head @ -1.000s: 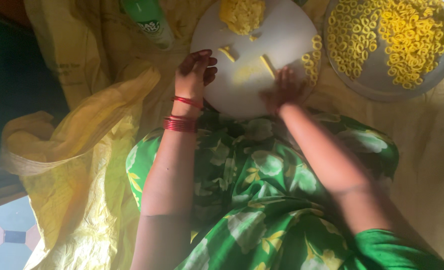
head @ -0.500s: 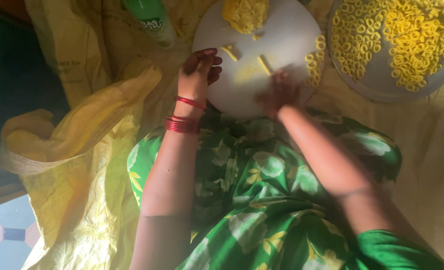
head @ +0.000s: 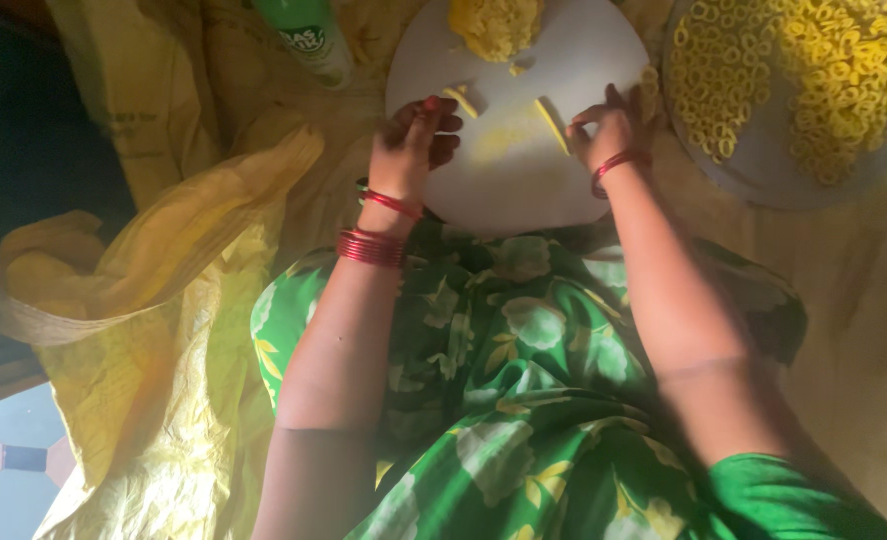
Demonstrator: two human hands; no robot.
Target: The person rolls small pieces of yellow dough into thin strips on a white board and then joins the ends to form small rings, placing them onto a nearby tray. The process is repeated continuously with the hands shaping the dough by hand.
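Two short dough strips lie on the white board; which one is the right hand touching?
The longer, slanted dough strip, right of the board's middle; the right hand's fingertips meet it. The shorter strip lies beside the left hand.

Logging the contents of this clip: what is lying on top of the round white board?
On the round white board: a yellow dough lump at its far edge, two short dough strips, and a yellow smear at the centre. The left hand and right hand cover parts of it.

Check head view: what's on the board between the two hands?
Between left hand and right hand, the round white board carries two short yellow dough strips.
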